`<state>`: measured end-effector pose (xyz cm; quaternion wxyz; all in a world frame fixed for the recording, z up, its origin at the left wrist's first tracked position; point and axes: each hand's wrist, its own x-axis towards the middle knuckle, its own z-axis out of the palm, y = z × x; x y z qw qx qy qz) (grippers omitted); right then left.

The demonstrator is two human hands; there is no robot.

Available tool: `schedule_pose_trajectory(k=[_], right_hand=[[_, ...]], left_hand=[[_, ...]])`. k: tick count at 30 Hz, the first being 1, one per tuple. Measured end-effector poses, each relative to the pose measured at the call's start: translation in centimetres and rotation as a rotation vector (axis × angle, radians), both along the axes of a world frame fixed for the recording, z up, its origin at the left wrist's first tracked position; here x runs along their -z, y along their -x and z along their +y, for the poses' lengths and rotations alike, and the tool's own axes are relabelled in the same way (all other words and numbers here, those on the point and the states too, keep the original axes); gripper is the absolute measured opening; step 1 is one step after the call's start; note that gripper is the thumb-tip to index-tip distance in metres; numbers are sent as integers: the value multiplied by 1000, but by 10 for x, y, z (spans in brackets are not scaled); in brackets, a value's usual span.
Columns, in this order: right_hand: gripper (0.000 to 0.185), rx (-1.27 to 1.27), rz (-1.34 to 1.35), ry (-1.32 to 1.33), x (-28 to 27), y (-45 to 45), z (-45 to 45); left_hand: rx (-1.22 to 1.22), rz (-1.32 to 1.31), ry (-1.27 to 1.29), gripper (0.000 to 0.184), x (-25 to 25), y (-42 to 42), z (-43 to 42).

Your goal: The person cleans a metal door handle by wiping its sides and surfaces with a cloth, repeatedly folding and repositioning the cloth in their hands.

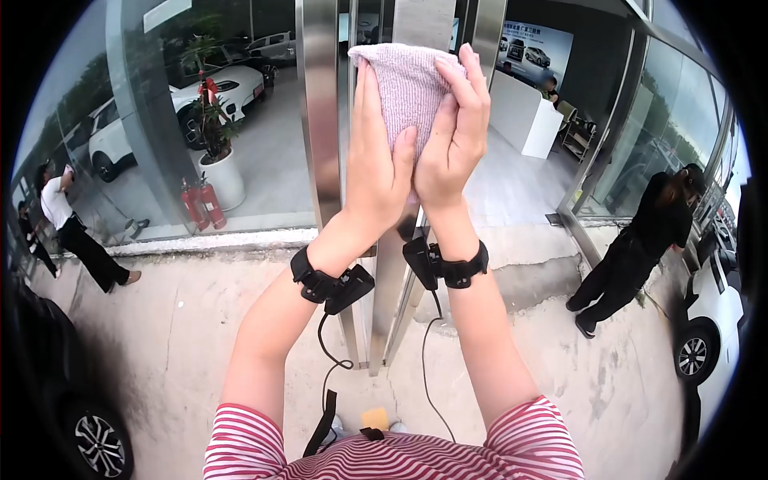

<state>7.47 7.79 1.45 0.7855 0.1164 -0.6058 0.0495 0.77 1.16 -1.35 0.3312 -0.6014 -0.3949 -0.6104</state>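
Note:
A folded lilac-pink cloth (408, 84) is held up between my two hands at the top middle of the view. My left hand (374, 156) presses along its left side, with straight fingers pointing up and the thumb over the front. On the other side my right hand (458, 132) clasps the cloth, its fingers bent over the upper right edge. Behind the hands stands a tall metal door frame (320, 120). Whether the cloth touches it, I cannot tell. Black straps with small boxes sit on both wrists.
Glass panels flank the frame; behind them are a white car (224, 92), a potted plant (222, 176) and a white counter (524, 116). Red fire extinguishers (210, 204) stand at lower left. People stand at the left and right (632, 240). A yellow item (374, 418) lies near my feet.

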Motion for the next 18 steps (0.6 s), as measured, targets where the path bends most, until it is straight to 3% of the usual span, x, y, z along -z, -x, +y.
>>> schedule_pose_trajectory(k=[1,2,5,8,12,18], right_hand=[[35,-190,-78,72,20,-1,-2],[35,-226,-136,100,44,-2,1],[40,-236,-253,169,113,-7,-5],[48,-132,-293,212,156,-11,-12],[49,-96,-328,160,138,-13,-13],[43,-123,-219,92,24,-5,-5]], left_hand=[[-9,-3,33,62,20,1,-1],[-17,-27,74,63,42,-2,-4],[4,-143,246,68,109,-9,-15],[-8,-158,412,71,135,-10,-27],[57,-54,543,76,111,0,-38],[-95,131,366,79,2,4,-31]])
